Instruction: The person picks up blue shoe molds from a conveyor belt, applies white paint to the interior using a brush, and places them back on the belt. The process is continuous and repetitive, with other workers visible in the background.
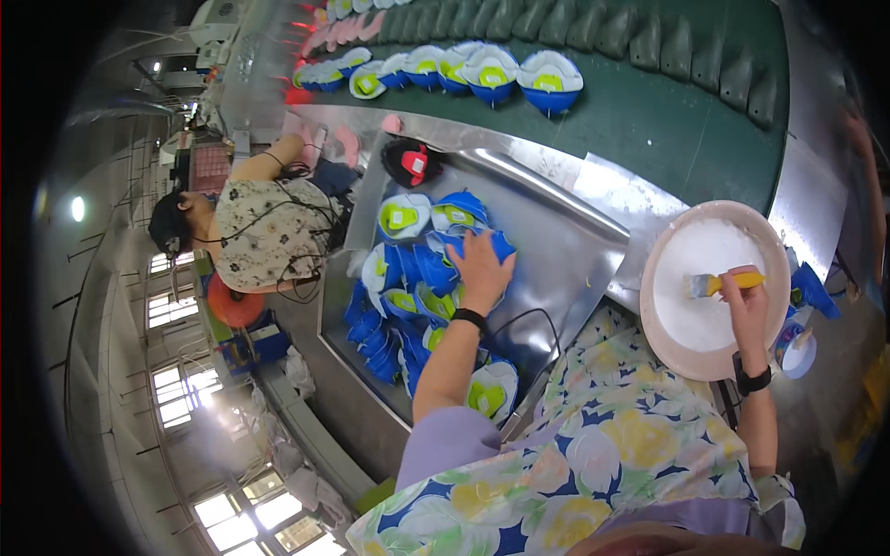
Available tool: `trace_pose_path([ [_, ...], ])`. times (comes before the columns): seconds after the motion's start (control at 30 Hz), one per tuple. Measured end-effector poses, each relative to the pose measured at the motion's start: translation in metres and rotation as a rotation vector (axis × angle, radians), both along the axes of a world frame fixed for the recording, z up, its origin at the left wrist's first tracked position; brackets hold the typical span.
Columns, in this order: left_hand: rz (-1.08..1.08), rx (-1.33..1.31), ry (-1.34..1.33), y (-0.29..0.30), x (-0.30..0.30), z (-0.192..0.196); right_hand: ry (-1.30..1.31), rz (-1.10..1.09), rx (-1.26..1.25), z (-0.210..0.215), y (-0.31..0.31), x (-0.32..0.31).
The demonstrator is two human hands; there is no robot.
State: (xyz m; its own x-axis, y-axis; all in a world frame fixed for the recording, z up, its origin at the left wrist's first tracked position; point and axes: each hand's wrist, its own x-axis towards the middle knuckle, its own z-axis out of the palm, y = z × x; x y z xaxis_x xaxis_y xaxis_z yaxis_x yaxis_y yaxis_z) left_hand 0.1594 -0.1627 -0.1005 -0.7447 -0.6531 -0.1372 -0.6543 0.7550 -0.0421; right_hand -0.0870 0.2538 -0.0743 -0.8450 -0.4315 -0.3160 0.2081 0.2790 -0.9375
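Observation:
My left hand (484, 271) reaches into a pile of blue shoe uppers (403, 269) with white linings and lime-green patches. Its fingers are spread and rest on a blue upper (501, 246) at the pile's right side; no grip on it shows. The uppers lie heaped in a shallow metal tray (556, 236). In my right hand (744, 301) is a paint brush with a yellow handle (756, 280), gripped between thumb and fingers. The pale bristles hang over a round pinkish basin (656, 329) with white stuff covering its inside.
Beyond the tray runs a green conveyor belt (640, 144) with a row of blue uppers (491, 74) and dark green shoe forms (649, 46). A black-and-red shoe piece (413, 162) lies at the tray's far corner. Another person (273, 227) works at the left. A small tub (797, 352) stands right of the basin.

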Motion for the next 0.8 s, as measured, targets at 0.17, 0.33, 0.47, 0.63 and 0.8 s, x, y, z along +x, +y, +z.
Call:
trace_pose_path([
  [0.17, 0.074, 0.051, 0.143, -0.009, -0.028, -0.006, 0.089, 0.11, 0.03, 0.01, -0.007, 0.017],
  [0.33, 0.41, 0.998, 1.004, 0.005, -0.024, 0.016, 0.085, 0.039, 0.15, -0.011, 0.027, 0.024],
  [0.47, 0.681, 1.673, 1.149, 0.056, 0.007, -0.016, 0.159, 0.031, 0.158, -0.01, 0.03, 0.028],
  [0.63, 0.858, 0.966, 0.743, 0.066, 0.046, -0.067, 0.187, 0.057, 0.107, -0.01, 0.019, 0.027],
  [0.8, -0.246, 0.168, 0.56, 0.113, -0.007, -0.011, 0.226, 0.065, 0.099, -0.016, 0.0, 0.036],
])
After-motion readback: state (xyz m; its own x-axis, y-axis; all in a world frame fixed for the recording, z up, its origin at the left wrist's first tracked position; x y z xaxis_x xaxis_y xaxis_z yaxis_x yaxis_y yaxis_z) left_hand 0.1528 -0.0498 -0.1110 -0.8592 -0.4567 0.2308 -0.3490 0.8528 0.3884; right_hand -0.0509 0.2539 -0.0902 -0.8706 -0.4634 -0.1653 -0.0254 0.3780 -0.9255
